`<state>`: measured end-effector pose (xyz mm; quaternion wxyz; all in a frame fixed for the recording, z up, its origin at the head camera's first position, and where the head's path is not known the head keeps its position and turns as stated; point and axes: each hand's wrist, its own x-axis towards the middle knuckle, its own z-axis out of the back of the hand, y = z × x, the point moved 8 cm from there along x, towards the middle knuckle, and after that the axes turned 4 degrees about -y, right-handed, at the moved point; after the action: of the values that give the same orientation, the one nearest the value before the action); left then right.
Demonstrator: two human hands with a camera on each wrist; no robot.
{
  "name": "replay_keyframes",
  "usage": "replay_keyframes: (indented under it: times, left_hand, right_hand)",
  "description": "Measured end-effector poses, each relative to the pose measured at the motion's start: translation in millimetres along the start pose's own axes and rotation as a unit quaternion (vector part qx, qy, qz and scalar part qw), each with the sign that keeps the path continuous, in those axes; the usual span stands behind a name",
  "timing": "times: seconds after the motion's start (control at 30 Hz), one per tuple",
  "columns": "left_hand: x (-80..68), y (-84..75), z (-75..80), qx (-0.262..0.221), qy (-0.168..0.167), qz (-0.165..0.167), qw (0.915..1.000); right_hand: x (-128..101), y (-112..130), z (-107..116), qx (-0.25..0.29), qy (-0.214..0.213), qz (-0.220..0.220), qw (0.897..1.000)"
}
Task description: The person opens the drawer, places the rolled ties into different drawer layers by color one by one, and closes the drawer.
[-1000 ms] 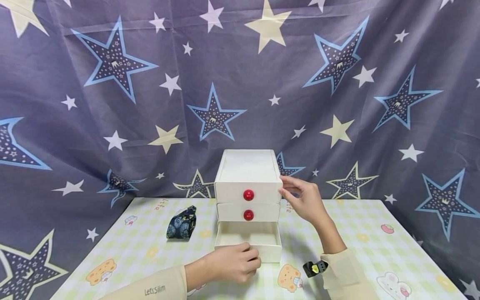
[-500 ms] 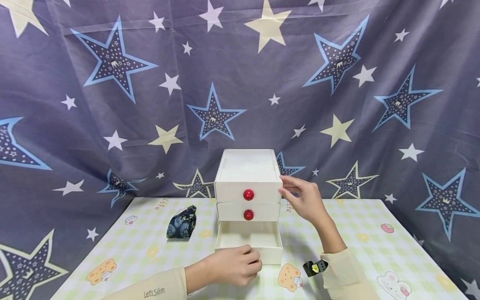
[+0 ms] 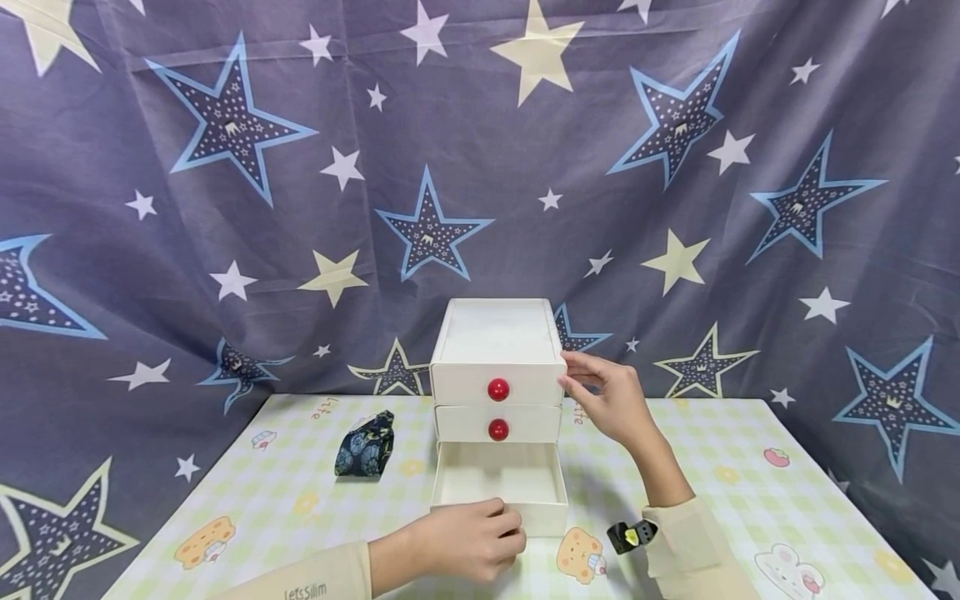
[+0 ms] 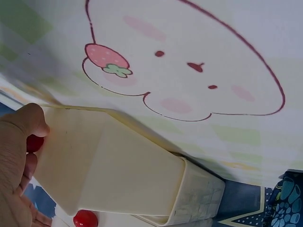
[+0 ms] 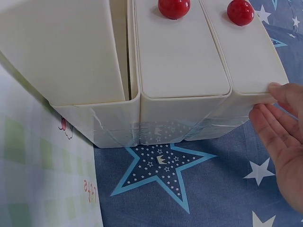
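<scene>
Fingers (image 3: 501, 523) of my left hand (image 3: 465, 542) curl round the knob of the bottom drawer (image 3: 501, 492), pulled out near-side on the tabletop (image 3: 712, 467). Right hand (image 3: 611, 400), fingers straight, touches the cabinet (image 3: 497, 350) top-right corner. Pouch (image 3: 365, 446) lies left.

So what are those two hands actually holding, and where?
The left hand grips the bottom drawer at its front; the right hand touches the drawer unit.
</scene>
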<state>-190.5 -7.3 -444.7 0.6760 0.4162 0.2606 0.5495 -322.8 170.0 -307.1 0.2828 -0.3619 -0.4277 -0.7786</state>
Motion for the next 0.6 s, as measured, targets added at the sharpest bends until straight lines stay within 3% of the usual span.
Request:
replay_keyframes:
  times: [0.6]
  left_hand:
    - [3.6,-5.3,7.9,-0.014,-0.016,0.000,0.9998]
  right_hand:
    - [0.6,-0.1,0.8,0.002,0.003,0.000,1.000]
